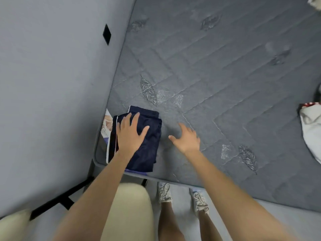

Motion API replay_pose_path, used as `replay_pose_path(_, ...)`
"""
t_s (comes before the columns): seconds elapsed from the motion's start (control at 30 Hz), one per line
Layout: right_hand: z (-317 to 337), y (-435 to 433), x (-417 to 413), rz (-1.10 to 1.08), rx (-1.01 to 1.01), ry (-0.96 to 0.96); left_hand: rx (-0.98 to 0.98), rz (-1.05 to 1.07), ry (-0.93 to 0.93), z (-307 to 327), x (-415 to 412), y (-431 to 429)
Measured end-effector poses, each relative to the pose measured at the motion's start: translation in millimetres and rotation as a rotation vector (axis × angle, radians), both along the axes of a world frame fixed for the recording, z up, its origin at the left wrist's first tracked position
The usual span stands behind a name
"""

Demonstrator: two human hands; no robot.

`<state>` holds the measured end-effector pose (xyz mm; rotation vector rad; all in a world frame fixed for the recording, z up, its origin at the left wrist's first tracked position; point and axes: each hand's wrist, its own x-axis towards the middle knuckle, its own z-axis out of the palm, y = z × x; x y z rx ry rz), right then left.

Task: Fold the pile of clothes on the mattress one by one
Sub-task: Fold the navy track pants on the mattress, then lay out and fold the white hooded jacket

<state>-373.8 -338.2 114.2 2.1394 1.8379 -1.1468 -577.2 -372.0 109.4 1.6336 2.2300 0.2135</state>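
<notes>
The left hand [129,134] is laid flat, fingers straight and spread, on top of a folded navy garment [147,148]; nothing is gripped, the cloth is only pressed down under the palm. The hold is judged to serve to flatten the folds and keep the bundle compact. The right hand [187,140] is held wide and relaxed, empty, just beside the garment's right edge above the mattress [225,75]; whether the surface is touched cannot be told.

The garment is set at the near left corner of the mattress, close to the wall [52,84], partly over a printed paper [106,126]. This placement is judged to keep finished pieces out of the working area in the middle.

The clothes not yet folded are seen well apart from both hands: a white garment with a red edge [311,129] at the right border, and a scrap of pale cloth [315,2] at the top right corner. A long reach to the right is judged to be needed for the next piece.
</notes>
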Motion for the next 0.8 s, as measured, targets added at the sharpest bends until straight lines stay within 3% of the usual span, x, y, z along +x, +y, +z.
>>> replay_pose_path(0.17, 75, 3, 71, 0.078, 0.055, -0.150, -0.068, -0.234, 0.083, 62, 81, 26)
replay_pose_path(0.5, 176, -19, 305, -0.205, 0.129, -0.202, -0.100, -0.468, 0.132, 161, 266, 49)
replay_pose_path(0.8, 225, -67, 522, -0.261, 0.192, -0.242, -0.052, -0.401, -0.021, 202, 492, 28)
